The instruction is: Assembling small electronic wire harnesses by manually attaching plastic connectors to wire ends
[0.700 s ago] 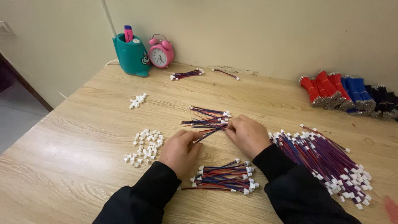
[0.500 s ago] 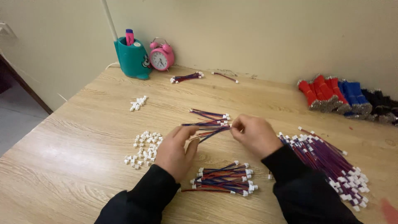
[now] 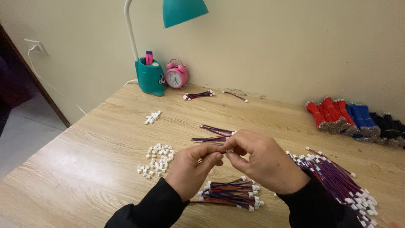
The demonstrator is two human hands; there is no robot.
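Sleeves, black, enter from the bottom edge and end at two bare hands raised over a wooden table [image 3: 84,169].

Left hand [image 3: 190,169]: fingers curled narrow, thumb and fingertips pinched on the near end of a thin red-and-blue wire piece [image 3: 227,150]. Right hand [image 3: 263,162]: likewise closed, pinching the same wire from the other side; the fingertips of both hands meet around it, so little of the wire shows.

Bundle of finished wires [image 3: 230,195] with white plugs: flat on the table just below and between the hands.

Large heap of red-and-blue wires [image 3: 337,181] with white ends: on the table to the right of the right hand, running toward the bottom right corner.

Pile of small white connectors [image 3: 157,159]: on the table left of the left hand, near it but apart.

Loose wires [image 3: 213,134], a few: just beyond the hands.

Smaller cluster of white connectors [image 3: 152,117]: farther left.

Short wire bundle [image 3: 198,95] and a single wire [image 3: 236,96]: near the far edge.

Stacked bundles of red, blue and black wire [image 3: 354,120]: far right, against the wall.

Teal desk lamp [image 3: 152,76] whose base holds a pink pen, with a pink alarm clock [image 3: 176,76] just beside it: far left, by the wall.
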